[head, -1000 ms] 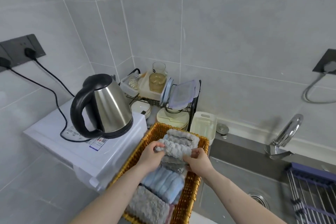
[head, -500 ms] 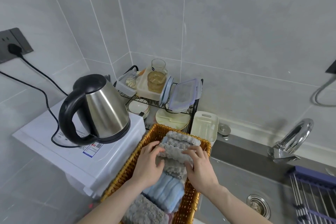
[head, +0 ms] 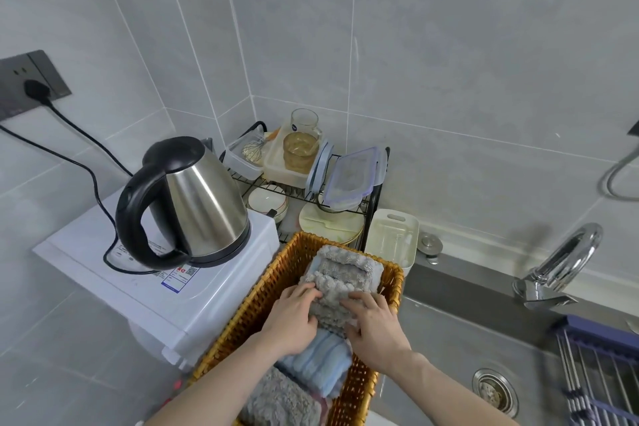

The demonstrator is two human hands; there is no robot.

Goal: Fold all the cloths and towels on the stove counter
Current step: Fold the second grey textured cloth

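A woven yellow basket [head: 276, 277] stands between a white appliance and the sink. It holds several folded cloths in a row: grey ones at the far end [head: 345, 261], a light blue towel [head: 316, 363] in the middle, a fluffy grey one [head: 276, 403] nearest me. A folded grey cloth [head: 330, 304] lies between my hands. My left hand [head: 292, 316] presses on its left side with fingers spread flat. My right hand [head: 375, 327] presses on its right side the same way.
A steel kettle [head: 193, 201] with a black handle sits on the white appliance [head: 145, 290] to the left, its cord running to a wall socket. Behind the basket stands a dish rack [head: 311, 190] with containers and bowls. Right of the basket are the sink [head: 449, 349], tap [head: 560, 263] and a drainer.
My hands lowered the grey cloth from a held-up grip into the basket. Now both hands lie flat on it, pushing it down among the others.
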